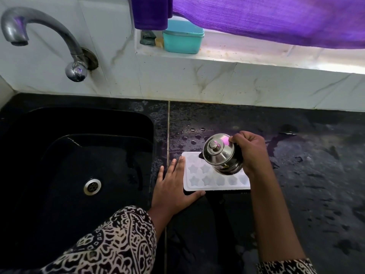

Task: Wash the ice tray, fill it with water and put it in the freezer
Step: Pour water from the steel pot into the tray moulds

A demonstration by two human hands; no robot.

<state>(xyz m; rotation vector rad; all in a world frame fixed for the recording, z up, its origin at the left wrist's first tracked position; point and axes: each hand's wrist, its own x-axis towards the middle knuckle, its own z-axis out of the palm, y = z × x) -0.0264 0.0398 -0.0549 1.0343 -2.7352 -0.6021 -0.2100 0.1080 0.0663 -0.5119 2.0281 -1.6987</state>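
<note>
One ice tray [197,176] — near sink [59,123], right hand [251,153] holding jug [221,155]

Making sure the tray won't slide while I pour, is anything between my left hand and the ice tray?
Nothing visible. The left hand lies flat on the counter, fingers against the left edge of the ice tray, thumb along its front edge. The right hand tilts the steel jug above it.

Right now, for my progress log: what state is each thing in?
Counter, wet.
Tray, flat on the counter.
Jug, lidded, tilted, spout over the tray.
Tap, not running.
Left hand, flat, at the tray's left edge.
Right hand, gripping the jug.
Box, lid on.
</note>
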